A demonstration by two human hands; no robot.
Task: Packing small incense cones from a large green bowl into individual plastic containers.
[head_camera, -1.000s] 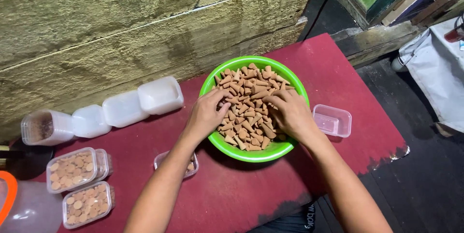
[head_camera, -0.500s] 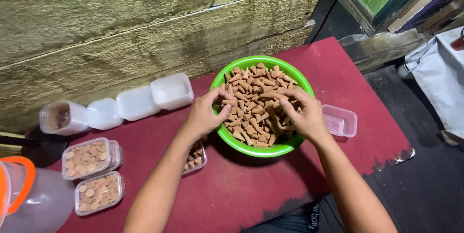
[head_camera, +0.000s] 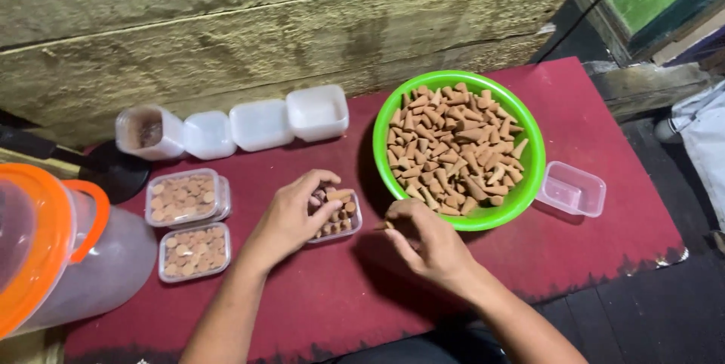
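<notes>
Left hand (head_camera: 291, 217) pinches a cone (head_camera: 340, 195), long axis three-to-nine, over the box (head_camera: 337, 220); right hand (head_camera: 430, 239), fingers curled on cones, waits at three o'clock.

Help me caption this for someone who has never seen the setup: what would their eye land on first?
First, the bright green bowl heaped with small brown cones, at the back right of the red mat. Next, the left hand over a small clear box partly filled with cones at the centre, and the right hand holding a cone beside it. At far left stands a big jug with an orange lid, with two filled boxes next to it.
</notes>
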